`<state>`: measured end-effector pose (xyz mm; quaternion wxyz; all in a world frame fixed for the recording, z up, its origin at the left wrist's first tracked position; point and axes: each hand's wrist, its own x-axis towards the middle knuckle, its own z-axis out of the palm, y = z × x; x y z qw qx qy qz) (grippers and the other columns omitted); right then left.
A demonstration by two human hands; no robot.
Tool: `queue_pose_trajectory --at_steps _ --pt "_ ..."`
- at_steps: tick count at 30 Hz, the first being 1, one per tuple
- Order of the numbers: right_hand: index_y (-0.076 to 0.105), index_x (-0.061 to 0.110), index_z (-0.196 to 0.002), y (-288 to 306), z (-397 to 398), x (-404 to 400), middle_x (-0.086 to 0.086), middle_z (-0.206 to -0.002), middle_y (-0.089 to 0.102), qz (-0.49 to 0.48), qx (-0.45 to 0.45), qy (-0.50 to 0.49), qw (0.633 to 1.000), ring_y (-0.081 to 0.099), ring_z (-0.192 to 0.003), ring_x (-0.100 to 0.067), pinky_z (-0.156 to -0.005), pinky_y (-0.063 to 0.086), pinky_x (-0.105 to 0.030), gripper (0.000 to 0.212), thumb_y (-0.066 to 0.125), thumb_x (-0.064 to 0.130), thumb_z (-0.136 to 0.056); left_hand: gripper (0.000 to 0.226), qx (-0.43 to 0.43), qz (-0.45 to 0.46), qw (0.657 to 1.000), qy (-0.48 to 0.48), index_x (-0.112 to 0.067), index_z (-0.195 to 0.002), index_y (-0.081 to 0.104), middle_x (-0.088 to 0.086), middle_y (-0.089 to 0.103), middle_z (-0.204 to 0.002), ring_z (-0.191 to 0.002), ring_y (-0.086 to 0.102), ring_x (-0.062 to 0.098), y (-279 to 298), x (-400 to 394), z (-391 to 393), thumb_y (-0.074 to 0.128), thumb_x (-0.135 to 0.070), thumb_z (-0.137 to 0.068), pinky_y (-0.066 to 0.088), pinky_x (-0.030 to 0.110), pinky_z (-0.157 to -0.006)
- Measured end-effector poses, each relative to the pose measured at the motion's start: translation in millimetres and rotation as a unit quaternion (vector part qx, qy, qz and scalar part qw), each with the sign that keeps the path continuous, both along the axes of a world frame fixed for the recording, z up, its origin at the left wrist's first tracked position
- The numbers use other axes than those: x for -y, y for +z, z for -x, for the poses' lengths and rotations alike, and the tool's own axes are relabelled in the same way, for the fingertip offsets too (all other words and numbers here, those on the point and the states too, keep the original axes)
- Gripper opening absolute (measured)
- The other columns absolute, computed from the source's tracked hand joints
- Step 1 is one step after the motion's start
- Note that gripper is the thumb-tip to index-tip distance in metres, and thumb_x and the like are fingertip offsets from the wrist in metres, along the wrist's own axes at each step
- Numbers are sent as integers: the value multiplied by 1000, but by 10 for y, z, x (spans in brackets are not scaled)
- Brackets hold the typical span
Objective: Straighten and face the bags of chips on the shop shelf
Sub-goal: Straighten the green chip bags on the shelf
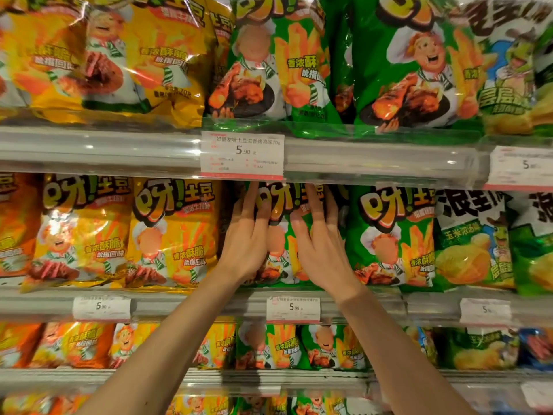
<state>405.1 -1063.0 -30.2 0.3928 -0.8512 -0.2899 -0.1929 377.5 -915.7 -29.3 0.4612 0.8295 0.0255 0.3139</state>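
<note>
While both hands press flat on it, the glossy green crinkled-foil chip bag stands upright on the middle shelf.
Left hand and right hand keep fingers straight, slightly spread; long axis vertical, printed front facing outward, between a yellow bag and another green bag.

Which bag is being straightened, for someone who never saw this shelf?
Find the top price tag reading 5.90. Directly below it stands a green chip bag between yellow bags and another green one. Only it has the left hand and right hand on its front.
</note>
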Motion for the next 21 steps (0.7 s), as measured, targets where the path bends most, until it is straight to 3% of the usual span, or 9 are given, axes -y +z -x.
queue_pose_trajectory --at_steps 2,4,6,9,11,13,17,19,21 --pt "40 44 -138 15 58 13 21 -164 -6 12 -6 0 1000 0 -147 -8 -95 25 -33 33 35 39 -106 58 7 -2 1000 -5 -44 -156 10 0 28 -162 -147 26 15 -15 30 39 28 -56 -103 28 28 -111" --pt "48 35 -118 -26 79 29 25 -162 -6 36 28 4 999 -8 -152 -10 -97 30 -41 19 32 33 -107 63 3 2 1000 -8 -43 -157 8 4 30 -160 -139 35 15 -27 79 75 34 -54 -101 28 18 -96" --pt "44 33 -110 -48 65 41 21 -163 -5 74 72 -8 995 -8 -154 -20 -105 35 -56 19 27 37 -106 63 -11 14 1000 -10 -45 -156 7 5 30 -160 -140 38 20 -32 88 65 36 -54 -101 27 19 -96" --pt "28 46 -146 -11 85 71 9 -167 -4 42 20 -18 999 -5 -155 -20 -122 20 -53 43 24 53 -104 70 -4 17 1000 -21 -51 -154 5 2 34 -159 -143 38 21 -28 33 92 34 -66 -92 32 30 -110" --pt "11 34 -159 -1 160 150 5 -168 -1 20 38 -23 999 -1 -155 -15 -125 15 -42 62 30 54 -103 71 3 15 999 -30 -59 -150 0 0 38 -157 -143 38 18 -50 1 156 36 -70 -90 35 42 -115" --pt "20 22 -159 -31 180 291 -2 -168 11 43 115 -66 990 6 -155 -18 -125 16 -41 62 37 47 -105 74 -5 0 999 -42 -61 -149 -6 -1 31 -161 -145 34 20 -71 14 244 39 -72 -91 34 45 -116" --pt "51 3 -141 -65 94 613 -20 -154 40 46 262 -180 947 29 -148 -37 -117 26 -58 53 55 34 -99 82 -29 -20 999 -39 -64 -146 -13 -2 24 -163 -140 39 28 -74 52 283 45 -73 -88 35 41 -110" --pt "52 5 -141 -101 43 749 -20 -155 38 35 271 -233 933 29 -148 -38 -118 22 -60 57 58 39 -96 84 -25 -22 999 -32 -63 -146 -12 -1 23 -162 -139 36 21 -82 68 275 49 -70 -90 35 38 -109" --pt "43 7 -149 -146 -14 852 -19 -161 31 51 248 -277 927 24 -150 -37 -119 19 -61 71 58 49 -95 85 -25 -12 999 -30 -66 -145 -11 6 31 -159 -137 42 27 -82 69 267 50 -73 -86 43 50 -107"
